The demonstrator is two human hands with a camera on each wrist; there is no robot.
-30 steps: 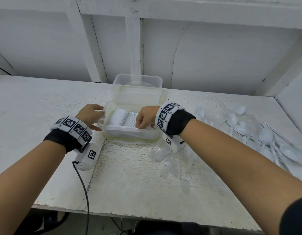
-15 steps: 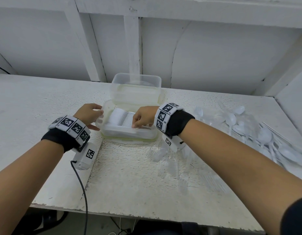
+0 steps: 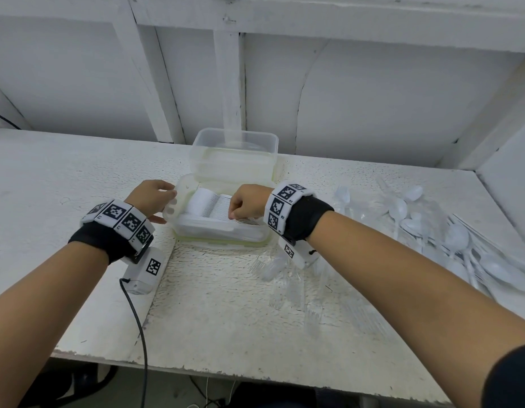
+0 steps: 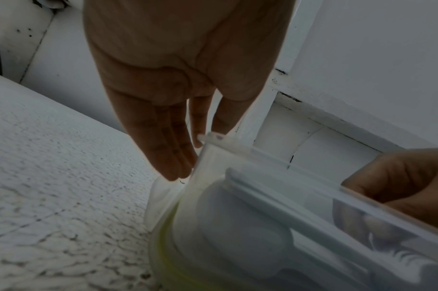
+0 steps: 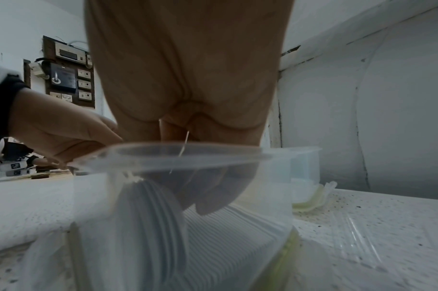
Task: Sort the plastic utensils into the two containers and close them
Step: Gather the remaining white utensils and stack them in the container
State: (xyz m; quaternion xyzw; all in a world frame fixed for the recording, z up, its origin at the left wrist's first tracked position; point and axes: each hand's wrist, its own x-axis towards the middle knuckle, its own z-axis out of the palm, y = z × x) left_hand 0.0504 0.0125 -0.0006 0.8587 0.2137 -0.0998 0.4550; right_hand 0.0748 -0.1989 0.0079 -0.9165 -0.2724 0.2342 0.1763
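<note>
White painted boards back a rough white table [image 3: 78,178], where two clear rectangular plastic containers sit mid-table: the near container [image 3: 220,240] holds a tight stack of white plastic spoons [image 3: 208,206], and the far container [image 3: 233,154], just behind it, looks empty. The left hand [image 3: 151,198] steadies the near container's left end, straight fingers against the wall and thumb over the rim. The right hand [image 3: 246,203] reaches inside, its curled fingers pinching the spoon stack's handles. More white spoons [image 3: 455,240] lie loose at the right, too tangled to count, and clear plastic forks [image 3: 287,278], also hard to count, lie scattered just near of the container. These utensils are probably light, stiff and slippery, best gathered in a bundle by the handles; the thin container may slide unless braced
</note>
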